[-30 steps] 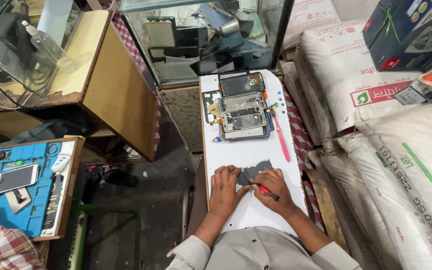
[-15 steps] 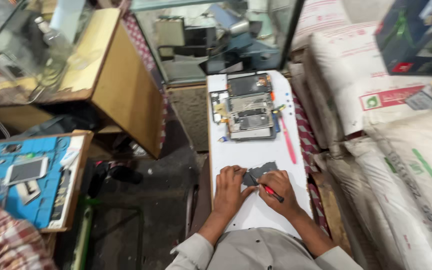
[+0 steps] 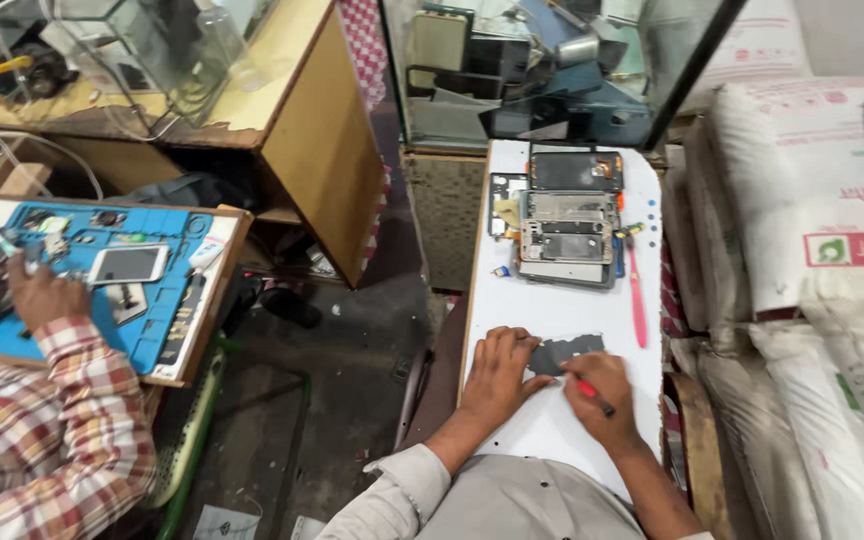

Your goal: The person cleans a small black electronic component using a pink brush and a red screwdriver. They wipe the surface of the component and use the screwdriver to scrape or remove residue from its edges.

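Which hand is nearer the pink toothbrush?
Right. The right hand sits just below and left of the pink toothbrush; the left hand lies farther left.

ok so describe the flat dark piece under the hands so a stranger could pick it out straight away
Find the long white board running away from the person, with opened phones at its far end. At the near end, the flat dark grey irregular plate lies between the left hand and right hand. It alone is thin, ragged-edged and bare.
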